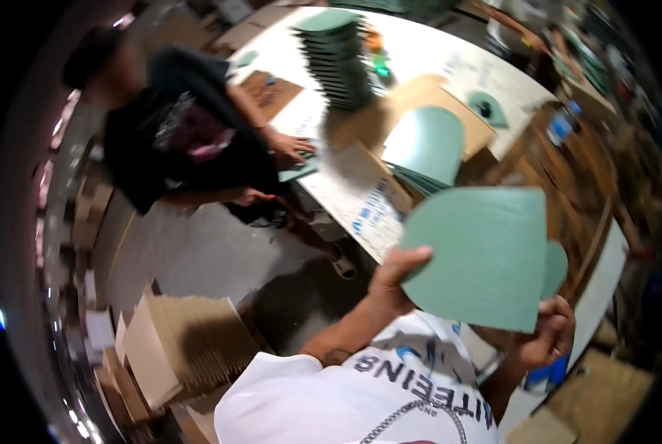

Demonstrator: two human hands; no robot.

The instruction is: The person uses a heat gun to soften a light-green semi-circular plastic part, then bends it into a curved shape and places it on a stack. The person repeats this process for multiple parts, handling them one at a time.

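Note:
A flat green panel (479, 255) with one rounded end is held up in front of me, tilted. My left hand (397, 277) is closed on its left edge, the thumb lying over the front face. Closed and curled, my right hand (549, 333) grips around the lower right corner, partly hidden by the panel. Past the right edge shows a smaller rounded green piece (556, 268). Just beyond, a short stack of similar green panels (425, 144) lies on brown cardboard (440, 96).
A tall stack of green pieces (335, 63) stands far on the white table (272, 55). At left, a person (190, 140) in black handles a green piece (299, 170). A water bottle (564, 124) lies right, on a brown surface. Stacked cardboard (190, 344) sits lower left.

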